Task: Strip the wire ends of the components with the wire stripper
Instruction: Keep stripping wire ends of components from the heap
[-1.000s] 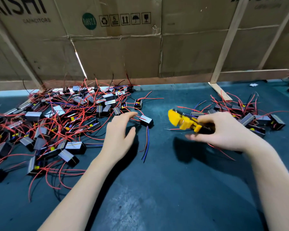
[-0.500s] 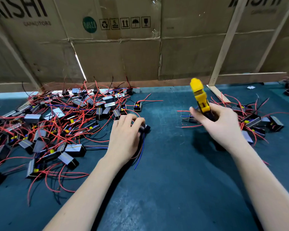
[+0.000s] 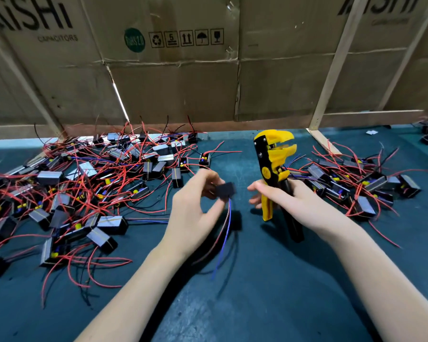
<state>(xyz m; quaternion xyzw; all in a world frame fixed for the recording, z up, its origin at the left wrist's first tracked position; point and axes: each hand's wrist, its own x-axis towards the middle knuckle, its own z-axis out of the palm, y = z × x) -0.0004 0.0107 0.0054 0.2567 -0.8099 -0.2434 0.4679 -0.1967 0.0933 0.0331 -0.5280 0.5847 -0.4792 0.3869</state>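
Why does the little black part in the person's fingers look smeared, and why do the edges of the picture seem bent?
Head view: the black component pinched by the left hand and its hanging wires are motion-blurred; the wire stripper in the right hand is sharp; the wide-angle lens bows the cardboard wall and its wooden battens; overhead light casts soft shadows on the table.

Wire stripper (image 3: 272, 156) glossy yellow-black plastic; table mat (image 3: 257, 292) matt teal; backing cardboard (image 3: 173, 90).

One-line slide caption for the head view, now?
Left hand pinches a small black component with dangling wires; right hand holds the yellow-and-black wire stripper upright.
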